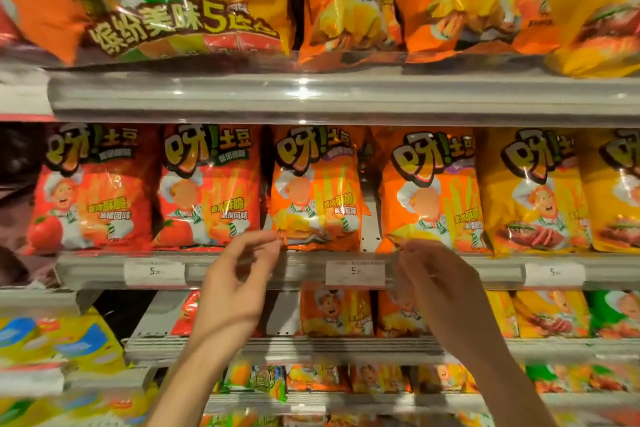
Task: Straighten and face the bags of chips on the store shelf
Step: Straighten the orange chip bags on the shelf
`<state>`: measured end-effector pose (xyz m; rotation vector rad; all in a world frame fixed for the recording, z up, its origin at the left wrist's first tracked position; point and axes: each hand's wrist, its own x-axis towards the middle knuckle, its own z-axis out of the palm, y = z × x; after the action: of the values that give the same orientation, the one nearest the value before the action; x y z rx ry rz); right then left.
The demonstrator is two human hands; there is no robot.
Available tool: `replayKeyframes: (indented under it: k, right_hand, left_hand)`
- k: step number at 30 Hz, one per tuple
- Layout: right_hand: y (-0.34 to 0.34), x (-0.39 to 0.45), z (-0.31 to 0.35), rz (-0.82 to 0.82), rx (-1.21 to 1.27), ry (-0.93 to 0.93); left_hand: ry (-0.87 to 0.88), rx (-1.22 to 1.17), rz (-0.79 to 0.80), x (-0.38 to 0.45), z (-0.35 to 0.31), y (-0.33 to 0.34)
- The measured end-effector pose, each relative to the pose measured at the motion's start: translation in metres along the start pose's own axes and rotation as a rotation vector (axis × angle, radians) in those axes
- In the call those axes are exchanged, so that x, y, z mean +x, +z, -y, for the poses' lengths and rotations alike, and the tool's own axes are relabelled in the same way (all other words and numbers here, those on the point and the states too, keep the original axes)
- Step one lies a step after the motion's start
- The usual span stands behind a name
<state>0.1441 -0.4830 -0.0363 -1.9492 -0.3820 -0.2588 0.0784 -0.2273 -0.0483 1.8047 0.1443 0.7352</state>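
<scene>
Left hand (pixel 239 282) pinching orange bag (pixel 315 191) (bottom edge), right hand (pixel 440 291) seemingly pinching neighbouring bag (pixel 429 194)

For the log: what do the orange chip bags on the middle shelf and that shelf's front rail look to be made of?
Orange chip bags: thin glossy plastic or foil-laminate film, judging by sharp white glare streaks and crinkles. Front rail: probably a clear glossy plastic strip over grey shelf edge, since paper price tags show through it and highlights run along it. Metal beneath cannot be confirmed.
</scene>
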Motion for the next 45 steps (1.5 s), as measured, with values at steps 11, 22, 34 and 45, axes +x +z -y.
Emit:
replayKeyframes:
  k: [11, 22, 34, 45]
  right_hand:
    - [0.064, 0.052, 0.053, -0.07, -0.103, -0.244]
    - [0.081, 0.095, 0.045, 0.009, 0.062, 0.149]
    - [0.08, 0.094, 0.031, 0.026, 0.108, 0.131]
    - [0.091, 0.13, 0.05, -0.066, 0.072, 0.212]
  left_hand:
    - [0.047, 0.238, 0.185, 0.066, -0.014, 0.037]
    - [-0.003, 0.025, 0.115, 0.085, -0.005, 0.045]
    - [-0.112, -0.029, 0.2, 0.097, 0.005, 0.049]
    - [-0.302, -0.122, 0.014, 0.141, -0.009, 0.067]
